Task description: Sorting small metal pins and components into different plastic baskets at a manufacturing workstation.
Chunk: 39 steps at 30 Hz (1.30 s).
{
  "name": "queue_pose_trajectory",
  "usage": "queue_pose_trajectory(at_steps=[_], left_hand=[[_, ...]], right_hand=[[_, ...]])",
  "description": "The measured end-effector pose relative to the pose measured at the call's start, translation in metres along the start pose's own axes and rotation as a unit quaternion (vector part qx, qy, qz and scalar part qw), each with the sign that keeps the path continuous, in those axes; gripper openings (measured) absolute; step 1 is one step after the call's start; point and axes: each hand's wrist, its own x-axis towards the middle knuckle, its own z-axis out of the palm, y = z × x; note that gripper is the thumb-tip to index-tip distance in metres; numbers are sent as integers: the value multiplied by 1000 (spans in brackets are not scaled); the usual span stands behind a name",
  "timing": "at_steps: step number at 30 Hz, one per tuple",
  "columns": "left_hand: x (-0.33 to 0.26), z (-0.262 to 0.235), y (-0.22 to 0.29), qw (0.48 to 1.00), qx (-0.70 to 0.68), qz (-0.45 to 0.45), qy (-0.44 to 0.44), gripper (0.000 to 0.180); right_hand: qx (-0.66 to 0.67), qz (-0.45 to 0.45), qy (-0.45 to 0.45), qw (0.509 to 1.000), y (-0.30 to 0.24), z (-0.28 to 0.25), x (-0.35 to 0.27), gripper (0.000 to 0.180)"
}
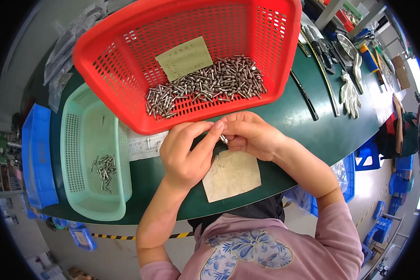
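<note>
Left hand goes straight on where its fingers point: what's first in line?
Most likely the right hand, near the small metal pin; depth between the fingertips is unclear.

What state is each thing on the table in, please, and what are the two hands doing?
Left hand: bent, fingertips meeting the right hand's
Right hand: fingers curled, fingertips meeting the left's
Small metal part: held at the fingertips; which hand grips it is unclear
Red basket: tilted, partly filled with heaped metal parts
Pale green basket: mostly bare, small pile inside
Pale sheet: lying flat
White gloves: off, lying down
</note>
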Motion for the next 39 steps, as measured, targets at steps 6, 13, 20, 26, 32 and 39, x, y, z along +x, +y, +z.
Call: queue_pose_trajectory(at_steps=[6, 13, 20, 26, 32, 39], left_hand=[[1, -2, 11, 986, -81, -144, -3, 18], [-2, -7, 28, 676, -523, -518, -44, 11], [-6, -11, 21, 613, -573, -538, -81, 10], [-4, -7, 28, 640, -531, -554, -28, 10], [-8, -13, 26, 599, -553, -579, -25, 12], [-11, -13, 22, 558, -591, -583, -3, 14]], right_hand=[[-26, -51, 17, 998, 2, 7, -7, 18], [-187, -199, 98, 957, 11, 15, -13, 16], [-194, -228, 126, 946, 18, 21, -14, 14], [-388, -367, 182, 826, 19, 18, -11, 8], [-453, -358, 176, 797, 13, 19, -12, 10], [-506, -463, 143, 714, 18, 13, -8, 20]])
